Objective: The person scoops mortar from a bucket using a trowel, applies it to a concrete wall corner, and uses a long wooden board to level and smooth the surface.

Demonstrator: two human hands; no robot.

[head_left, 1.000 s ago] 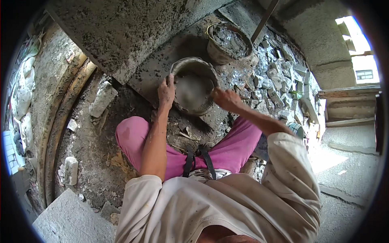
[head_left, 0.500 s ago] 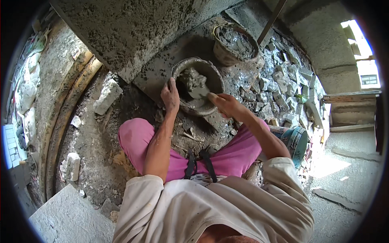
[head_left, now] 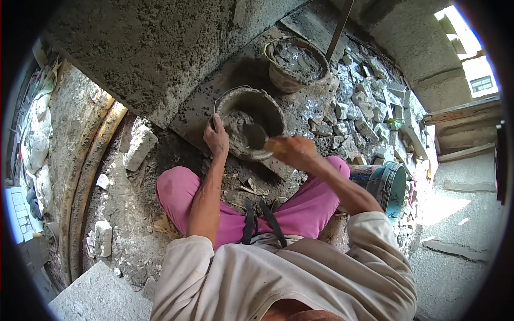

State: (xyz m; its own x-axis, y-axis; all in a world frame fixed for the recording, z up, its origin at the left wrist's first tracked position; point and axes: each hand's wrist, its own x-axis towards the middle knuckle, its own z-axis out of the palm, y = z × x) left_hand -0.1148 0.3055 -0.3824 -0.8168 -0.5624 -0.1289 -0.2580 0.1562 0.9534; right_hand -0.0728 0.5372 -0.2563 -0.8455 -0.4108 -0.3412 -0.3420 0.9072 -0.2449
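Note:
A mud-grey bucket (head_left: 276, 115) stands in front of me, with wet mortar (head_left: 234, 124) inside. My left hand (head_left: 217, 138) is closed on its near-left rim, beside the thin wire handle (head_left: 216, 105). In my right hand (head_left: 297, 152) is a trowel, gripped by its light-coloured handle (head_left: 275, 145). The trowel's dark, wet blade (head_left: 255, 136) dips inside the bucket, by the mortar at the near-right wall. Part of the mortar is hidden behind the blade and rim.
A second bucket (head_left: 297, 63) full of mortar stands beyond. Broken rubble (head_left: 369, 115) is heaped at the right, near a teal bucket (head_left: 392, 188) on its side. A rough mortar-covered slab (head_left: 155, 59) overhangs at upper left; curved pipes (head_left: 88, 160) run along the left.
The lump of mortar on the trowel has come off into the bucket. The blade now shows nearly bare and dark. My view has shifted slightly.

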